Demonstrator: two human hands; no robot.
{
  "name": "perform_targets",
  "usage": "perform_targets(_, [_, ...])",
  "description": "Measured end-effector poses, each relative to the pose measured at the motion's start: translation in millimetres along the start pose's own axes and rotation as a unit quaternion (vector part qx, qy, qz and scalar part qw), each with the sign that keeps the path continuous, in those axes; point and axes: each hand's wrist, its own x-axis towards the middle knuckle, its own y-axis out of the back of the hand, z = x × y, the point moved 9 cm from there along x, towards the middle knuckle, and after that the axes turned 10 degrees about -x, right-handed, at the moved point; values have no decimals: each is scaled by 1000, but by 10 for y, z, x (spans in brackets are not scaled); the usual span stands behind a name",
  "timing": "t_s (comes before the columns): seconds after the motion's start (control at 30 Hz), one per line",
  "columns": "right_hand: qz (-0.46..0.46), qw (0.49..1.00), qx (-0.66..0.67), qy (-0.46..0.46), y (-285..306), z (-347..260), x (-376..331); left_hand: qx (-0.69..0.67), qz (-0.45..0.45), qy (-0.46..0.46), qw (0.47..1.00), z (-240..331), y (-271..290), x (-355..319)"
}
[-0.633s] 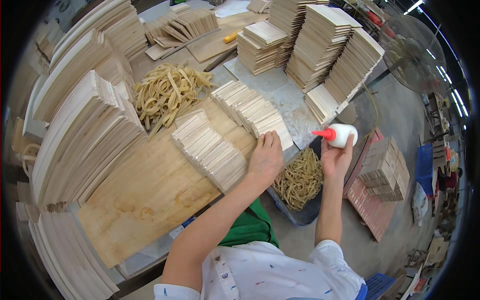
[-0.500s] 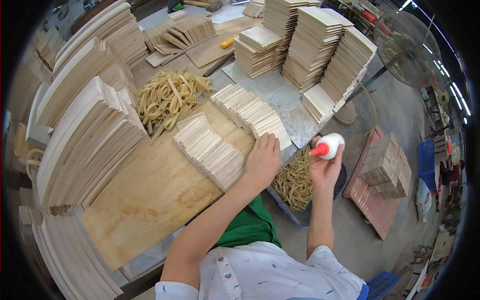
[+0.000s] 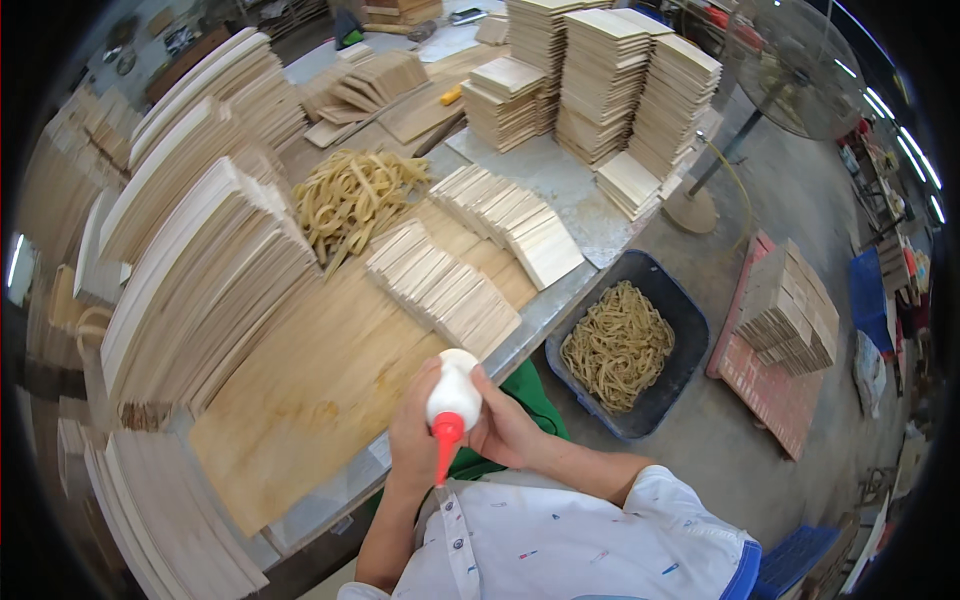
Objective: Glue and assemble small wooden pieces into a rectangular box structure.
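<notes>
Between my two hands, close to my body, is a white glue bottle with a red nozzle pointing down toward my shirt. My left hand wraps its left side, and my right hand grips it from the right. Just beyond my hands, a row of overlapping thin wooden pieces lies slantwise on the wooden board. A second overlapping row of wooden pieces is behind it, to the right. A heap of tan rubber bands sits at the far side of the board.
Tall stacks of wooden panels line the left side. Wooden plate stacks stand at the table's back right. Below the table edge, a dark tub holds more bands. Beyond are a red pallet with stacked blocks and a standing fan.
My left hand has left the rear row of wooden pieces and come back to my body. My right hand has brought the glue bottle leftward, and both hands now hold it.
</notes>
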Motion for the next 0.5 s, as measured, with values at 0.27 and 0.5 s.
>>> perform_targets(0.27, [-116, 724, -652, 191, -476, 0, -48, 14, 127, 213, 969, 84, 879, -567])
perform_targets(0.5, [-156, 632, -724, 228, -979, 218, -85, 97, 117, 238, 959, 6, 880, -711])
